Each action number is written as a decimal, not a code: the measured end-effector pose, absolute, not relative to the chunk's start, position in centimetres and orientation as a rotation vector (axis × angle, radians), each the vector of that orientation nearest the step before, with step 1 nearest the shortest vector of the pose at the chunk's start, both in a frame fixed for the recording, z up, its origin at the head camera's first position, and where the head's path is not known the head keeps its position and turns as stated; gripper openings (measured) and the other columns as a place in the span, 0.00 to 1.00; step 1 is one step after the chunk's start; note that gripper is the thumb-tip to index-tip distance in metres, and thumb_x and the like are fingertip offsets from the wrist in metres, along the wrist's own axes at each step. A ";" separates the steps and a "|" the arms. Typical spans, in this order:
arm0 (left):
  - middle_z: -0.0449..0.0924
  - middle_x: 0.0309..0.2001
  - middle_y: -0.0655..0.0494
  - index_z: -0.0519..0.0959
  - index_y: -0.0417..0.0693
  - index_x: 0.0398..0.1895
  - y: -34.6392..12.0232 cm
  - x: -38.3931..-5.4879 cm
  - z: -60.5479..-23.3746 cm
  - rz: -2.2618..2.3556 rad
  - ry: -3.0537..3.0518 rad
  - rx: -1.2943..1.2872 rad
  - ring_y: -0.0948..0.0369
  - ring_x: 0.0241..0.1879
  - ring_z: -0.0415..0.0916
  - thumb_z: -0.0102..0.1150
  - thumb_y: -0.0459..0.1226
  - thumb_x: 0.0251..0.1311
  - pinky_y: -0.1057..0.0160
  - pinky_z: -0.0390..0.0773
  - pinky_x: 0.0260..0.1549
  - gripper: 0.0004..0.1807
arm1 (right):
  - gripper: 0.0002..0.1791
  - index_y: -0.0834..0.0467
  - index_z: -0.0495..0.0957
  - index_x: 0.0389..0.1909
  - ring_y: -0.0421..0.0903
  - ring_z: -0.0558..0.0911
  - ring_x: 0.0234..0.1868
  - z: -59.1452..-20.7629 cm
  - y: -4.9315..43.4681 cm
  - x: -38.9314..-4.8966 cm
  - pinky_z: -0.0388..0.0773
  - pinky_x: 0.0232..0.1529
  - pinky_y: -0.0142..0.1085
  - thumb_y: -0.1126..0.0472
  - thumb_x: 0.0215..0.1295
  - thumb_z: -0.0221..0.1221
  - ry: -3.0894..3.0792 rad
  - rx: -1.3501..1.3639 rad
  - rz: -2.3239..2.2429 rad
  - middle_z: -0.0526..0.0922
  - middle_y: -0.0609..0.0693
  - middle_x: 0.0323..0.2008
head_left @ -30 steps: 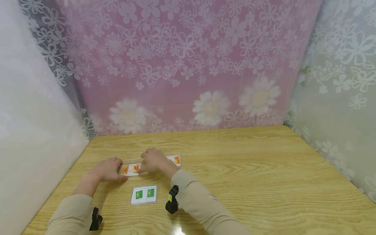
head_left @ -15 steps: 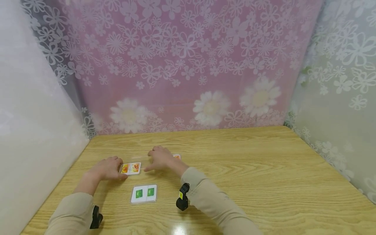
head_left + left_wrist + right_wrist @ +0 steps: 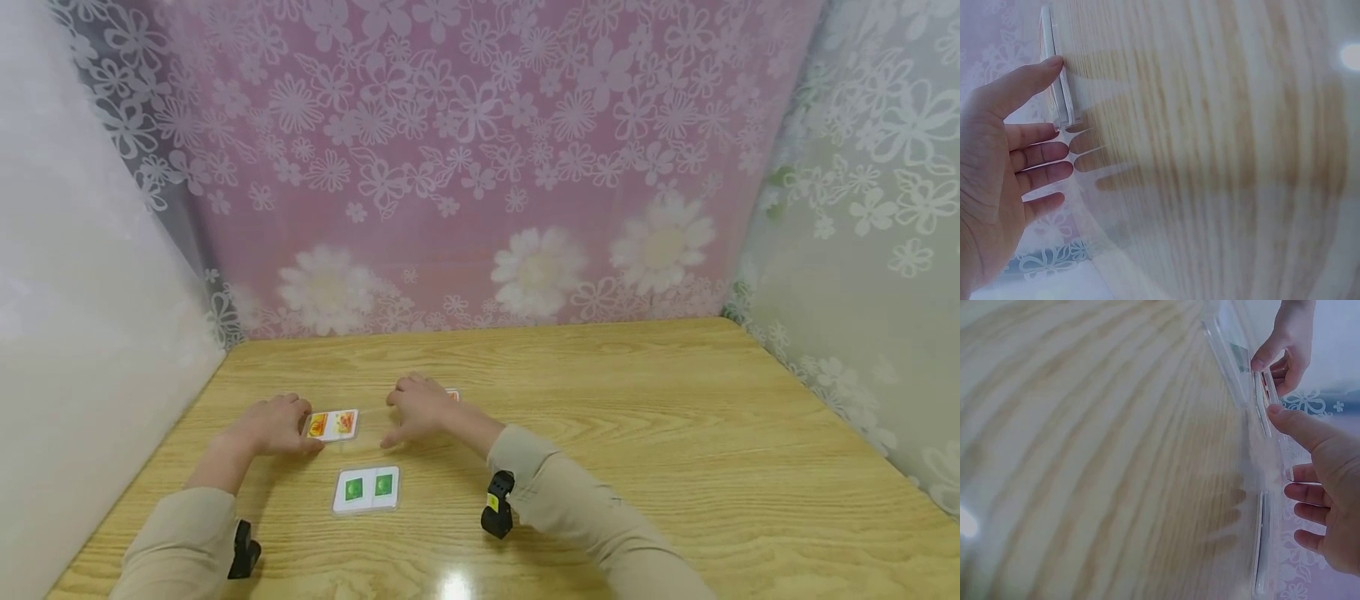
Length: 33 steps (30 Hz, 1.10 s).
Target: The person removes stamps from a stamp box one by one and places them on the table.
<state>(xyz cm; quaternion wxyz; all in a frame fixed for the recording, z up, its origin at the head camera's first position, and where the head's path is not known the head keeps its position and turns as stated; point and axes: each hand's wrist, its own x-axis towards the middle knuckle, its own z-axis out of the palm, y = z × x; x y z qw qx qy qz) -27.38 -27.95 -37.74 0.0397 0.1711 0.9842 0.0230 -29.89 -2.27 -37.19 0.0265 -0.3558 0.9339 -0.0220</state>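
Observation:
A white card [image 3: 332, 426] with two orange pictures lies at the left of the wooden table. My left hand [image 3: 273, 426] pinches its left end between thumb and index finger; in the left wrist view the card [image 3: 1059, 75] shows edge-on, as thin layers. To the right of it, my right hand [image 3: 422, 407] spans a faint clear plastic cover [image 3: 372, 419], with the thumb at the near edge and the fingers at the far edge. The cover is hard to see against the table. Behind the right hand, a second orange-pictured card [image 3: 453, 395] is mostly hidden.
A clear-cased card with two green squares [image 3: 366, 489] lies nearer the front, between the forearms. The wooden table [image 3: 637, 433] reaches to flowered curtains [image 3: 480, 208] at the back and sides. Black cameras sit on both wrists.
My right hand has moved to the right, away from the orange-pictured card, and the faint clear cover has shifted right with it. My left hand has stayed at the card's left end.

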 end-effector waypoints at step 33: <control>0.74 0.45 0.40 0.74 0.34 0.47 -27.8 -27.2 -37.5 0.061 3.017 0.523 0.41 0.47 0.71 0.62 0.57 0.46 0.42 0.68 0.46 0.36 | 0.40 0.55 0.73 0.51 0.44 0.66 0.49 -38.3 0.5 -28.5 0.65 0.51 0.37 0.28 0.47 0.58 2.907 -1.168 -0.001 0.70 0.48 0.47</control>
